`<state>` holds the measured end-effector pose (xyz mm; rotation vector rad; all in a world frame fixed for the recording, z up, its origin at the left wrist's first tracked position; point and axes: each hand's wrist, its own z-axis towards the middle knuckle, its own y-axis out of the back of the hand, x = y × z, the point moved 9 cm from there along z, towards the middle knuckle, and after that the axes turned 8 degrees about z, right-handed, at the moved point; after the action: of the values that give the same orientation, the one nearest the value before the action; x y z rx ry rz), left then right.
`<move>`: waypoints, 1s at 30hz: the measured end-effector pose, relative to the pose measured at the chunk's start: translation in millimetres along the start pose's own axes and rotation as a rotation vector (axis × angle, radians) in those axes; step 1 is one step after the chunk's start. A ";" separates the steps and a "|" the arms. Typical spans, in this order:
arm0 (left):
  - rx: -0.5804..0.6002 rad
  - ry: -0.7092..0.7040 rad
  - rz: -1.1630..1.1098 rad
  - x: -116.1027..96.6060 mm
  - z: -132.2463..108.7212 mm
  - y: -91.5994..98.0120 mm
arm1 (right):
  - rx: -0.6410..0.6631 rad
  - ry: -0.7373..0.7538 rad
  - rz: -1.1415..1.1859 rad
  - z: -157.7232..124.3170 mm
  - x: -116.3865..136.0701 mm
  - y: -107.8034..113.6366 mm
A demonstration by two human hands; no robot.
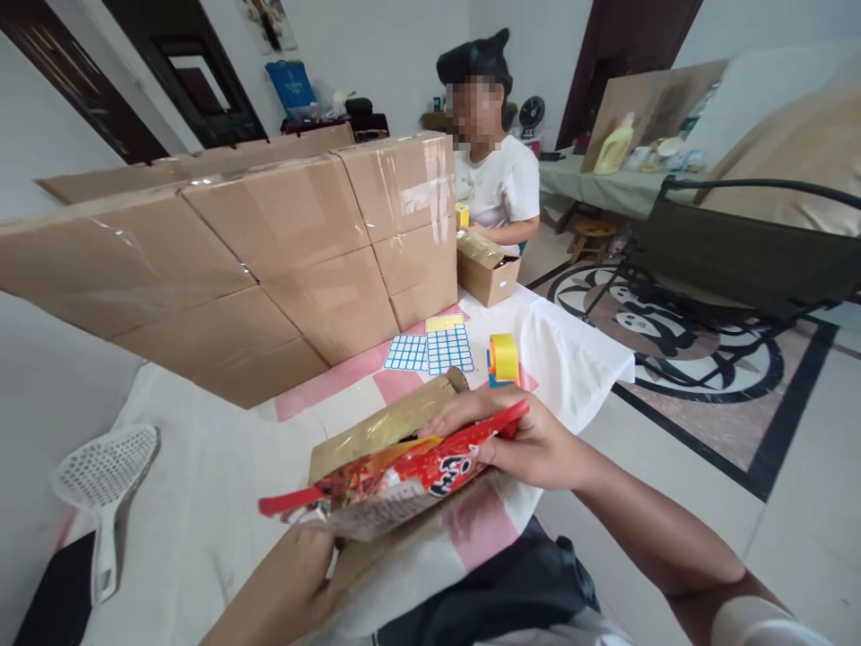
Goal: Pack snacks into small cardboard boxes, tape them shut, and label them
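A red snack bag with white lettering and a clear lower part lies slantwise over a small open cardboard box. My right hand is closed on the bag's right end, thumb on the near side and fingers over the far side. My left hand is bent under the bag's left end, by the near side of the box. The bag hides most of its fingers, so I cannot make out what it grips.
Stacked, taped cartons wall off the table's far side. Label sheets and a yellow tape roll lie beyond the box. A white slotted scoop rests at left. Another person sits behind a small carton.
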<state>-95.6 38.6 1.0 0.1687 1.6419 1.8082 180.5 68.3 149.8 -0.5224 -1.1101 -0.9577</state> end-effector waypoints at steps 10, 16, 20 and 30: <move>-0.432 -0.015 -0.292 7.2 -7.7 5.2 | 0.152 0.033 -0.186 29.2 -44.0 5.8; -0.415 0.011 -0.261 8.8 -5.5 11.0 | 0.343 -0.007 -0.167 48.1 -58.9 -19.6; -0.375 0.058 -0.241 11.1 -4.6 13.3 | 0.403 -0.100 -0.316 34.0 -89.3 -20.6; -0.184 0.009 -0.057 -0.6 4.0 13.7 | 0.267 0.025 -0.642 28.3 -89.9 -6.9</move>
<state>-98.4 42.0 14.6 0.0313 1.4618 1.9072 148.9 120.6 77.7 0.0810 -1.3909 -1.3321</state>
